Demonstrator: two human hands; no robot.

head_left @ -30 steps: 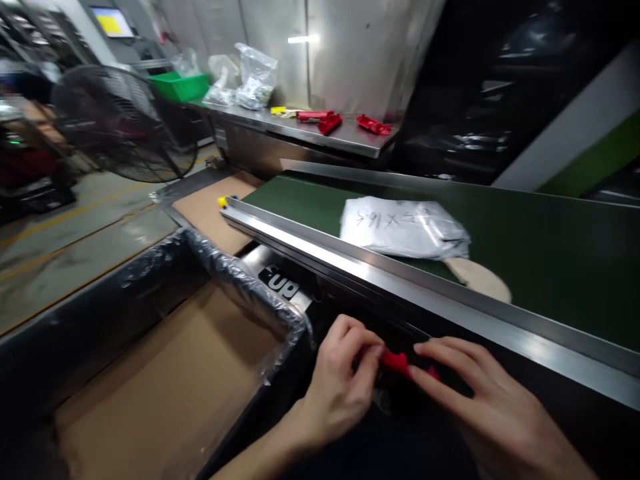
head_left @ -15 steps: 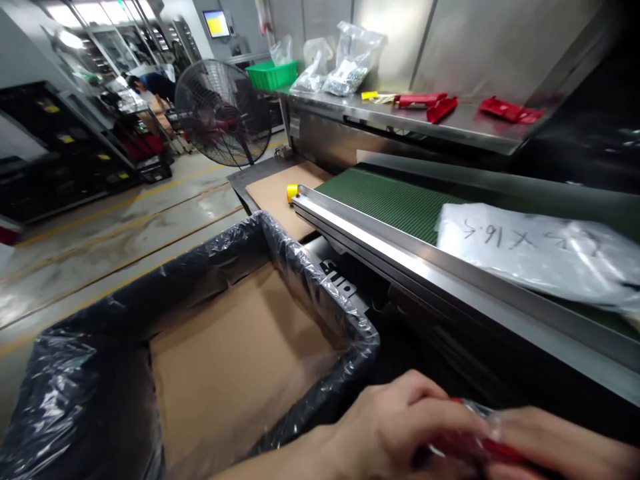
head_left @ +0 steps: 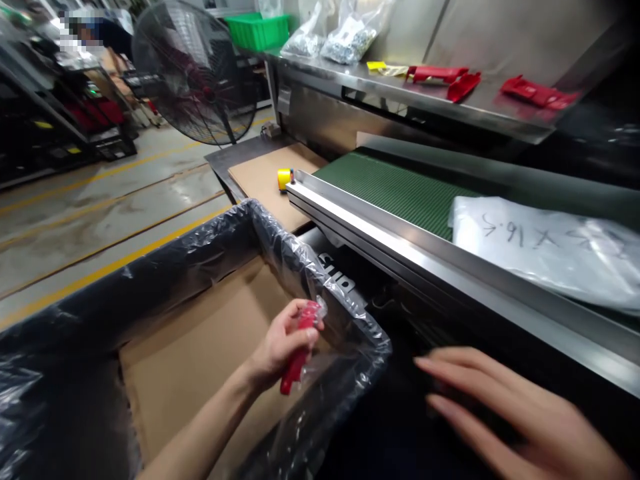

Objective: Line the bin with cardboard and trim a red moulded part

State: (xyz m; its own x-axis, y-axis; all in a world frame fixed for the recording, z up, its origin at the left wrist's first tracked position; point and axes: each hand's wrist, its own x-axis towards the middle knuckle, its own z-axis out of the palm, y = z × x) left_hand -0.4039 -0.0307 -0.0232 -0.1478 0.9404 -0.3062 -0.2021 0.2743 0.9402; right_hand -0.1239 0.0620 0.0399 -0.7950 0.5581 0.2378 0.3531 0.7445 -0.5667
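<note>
Left hand: the left hand [head_left: 283, 341] is gripping a red part [head_left: 299, 350], fingers clamped round its upper half; the lower end is sticking out below the fist.
Red part: it is sitting in a clear wrapper and is hanging over the open carton [head_left: 200, 347], close to the carton's rim at about 3 o'clock. Whether it is touching the liner, I cannot tell.
Right hand: the right hand [head_left: 505, 413] is lying flat with fingers spread apart and holding nothing, at 4 o'clock from the left hand, on a dark surface below the conveyor rail [head_left: 400, 243]. The two hands are well apart.
Carton: it is standing open, brown board showing inside, with a black plastic liner [head_left: 280, 247] folded over its rim.
Conveyor: the green belt [head_left: 395, 190] is lying at 1 o'clock from the left hand, behind the steel rail.
Bag on belt: a pale plastic bag [head_left: 545, 250] with handwritten figures is lying on the belt at 2 o'clock.
Table: a steel table [head_left: 400, 100] at 12 o'clock is carrying more red parts [head_left: 537, 92], bags of small hardware [head_left: 345, 33] and a green bin [head_left: 257, 30].
Fan: a floor fan [head_left: 193, 70] is standing at 11 o'clock on the floor.
</note>
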